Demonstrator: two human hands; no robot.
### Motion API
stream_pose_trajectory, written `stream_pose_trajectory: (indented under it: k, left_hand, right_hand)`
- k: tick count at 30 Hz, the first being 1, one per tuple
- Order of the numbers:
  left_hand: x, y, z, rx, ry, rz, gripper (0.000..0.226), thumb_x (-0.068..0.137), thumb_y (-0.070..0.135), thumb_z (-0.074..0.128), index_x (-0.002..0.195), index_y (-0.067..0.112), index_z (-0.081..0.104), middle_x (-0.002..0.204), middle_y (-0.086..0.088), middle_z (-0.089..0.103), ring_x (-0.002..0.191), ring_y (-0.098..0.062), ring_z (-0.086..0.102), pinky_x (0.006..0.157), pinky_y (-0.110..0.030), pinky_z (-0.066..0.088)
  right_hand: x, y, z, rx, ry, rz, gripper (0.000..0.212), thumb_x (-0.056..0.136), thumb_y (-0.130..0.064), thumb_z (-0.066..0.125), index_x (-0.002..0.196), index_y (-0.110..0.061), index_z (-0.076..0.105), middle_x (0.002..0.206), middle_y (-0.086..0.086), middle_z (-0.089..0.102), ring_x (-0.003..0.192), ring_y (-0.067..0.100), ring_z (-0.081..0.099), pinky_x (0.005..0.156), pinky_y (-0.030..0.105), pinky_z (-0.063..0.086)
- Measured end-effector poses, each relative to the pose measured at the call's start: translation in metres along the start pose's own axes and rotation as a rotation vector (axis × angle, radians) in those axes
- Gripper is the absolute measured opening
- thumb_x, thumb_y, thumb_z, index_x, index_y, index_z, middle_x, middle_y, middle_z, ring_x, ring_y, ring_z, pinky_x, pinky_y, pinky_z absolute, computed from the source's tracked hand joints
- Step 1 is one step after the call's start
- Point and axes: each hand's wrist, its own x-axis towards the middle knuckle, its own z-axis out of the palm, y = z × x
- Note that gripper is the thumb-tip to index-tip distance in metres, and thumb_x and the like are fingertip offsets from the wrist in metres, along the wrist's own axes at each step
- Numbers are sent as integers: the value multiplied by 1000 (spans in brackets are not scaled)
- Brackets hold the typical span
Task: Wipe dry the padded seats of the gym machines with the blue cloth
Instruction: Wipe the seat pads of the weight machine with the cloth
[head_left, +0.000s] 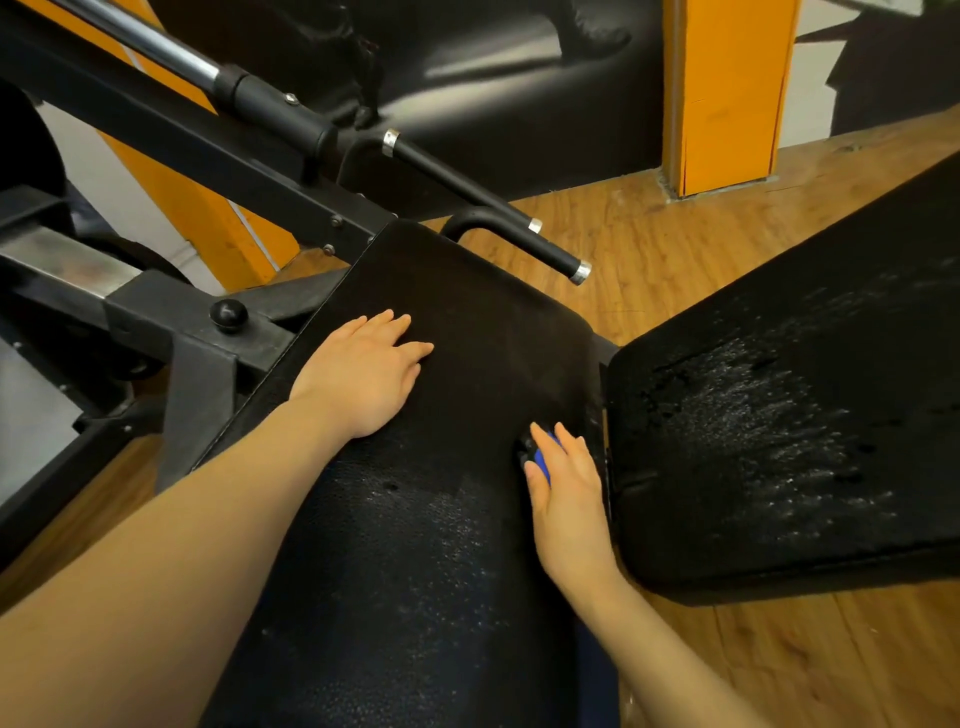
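Right hand (563, 486) grip curled on blue cloth (543, 457), left hand (363, 371) flat on padded seat (467, 312)

Under your hands the padded seat (457, 322) is black, with a fine pebbled grain and a pale speckled sheen across its lower half. The second pad (779, 415), at the right of the frame, is the same black, mottled with whitish flecks in a broad patch at its middle. A small bit of bright blue cloth (543, 457) shows beneath your right hand (566, 493). The machine frame (171, 130) in the upper left is matt black with silver-grey bare steel sections, and the handle bars (519, 228) are black with silver end caps. The floor (675, 249) is warm brown wood-grain planking. An orange pillar (727, 93) stands at upper right.
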Motion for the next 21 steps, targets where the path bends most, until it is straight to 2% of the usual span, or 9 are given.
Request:
stream_pose_trajectory:
  k: [10,14,21]
  left_hand:
    - [1,-2,2,-15,13,5,45,106,36,29,150,31,33,161,-5,21,150,-22,14,122,-38,13]
    - [1,-1,2,-10,12,11,45,106,36,29,151,31,32,161,-5,21,150,-22,14,122,-38,13]
    - [1,0,1,14,6,12,46,106,36,29,151,31,31,161,-5,21,149,-22,14,122,-38,14]
  right_hand:
    - [62,4,3,-28,45,81,44,106,-18,35,150,-21,35,161,12,17,150,33,2,119,33,1]
    - [65,3,0,-36,19,103,45,106,-19,32,151,-20,33,161,10,16,150,32,3,119,34,2]
    - [32,-2,-3,-40,-6,36,45,106,-18,34,150,-19,33,162,8,15,150,26,4,119,30,3]
